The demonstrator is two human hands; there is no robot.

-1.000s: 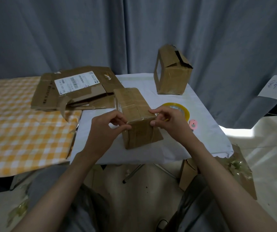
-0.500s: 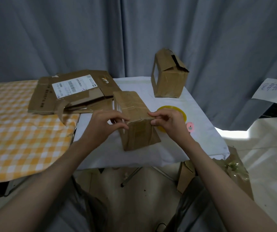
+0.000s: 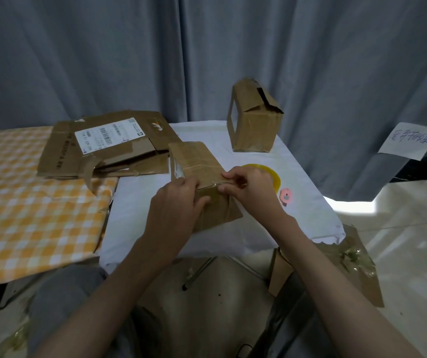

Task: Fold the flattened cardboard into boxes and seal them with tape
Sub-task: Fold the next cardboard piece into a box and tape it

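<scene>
left hand (image 3: 179,202): i see it curled over the near left corner of the small box (image 3: 202,177), fingers wrapped on the top edge, gripping it. right hand (image 3: 251,187): fingertips pinched on the tape at the box's near top edge, thumb and forefinger close together, holding that strip down.

small box: sits on the white-covered desk (image 3: 297,182), near its front middle, tilted away from me, brown card with glossy tape bands across the top and front face.

edges and room: the desk's front edge lies just below the box; bare white cloth opens to the left of it and on the right toward the corner. yellow tape roll (image 3: 271,171) lies just behind the right hand, a pink round item (image 3: 286,195) beside it. second box (image 3: 255,120) stands upright at the back, well apart. flattened cardboard (image 3: 104,146) lies at back left, overlapping the checked cloth (image 3: 26,202).
</scene>
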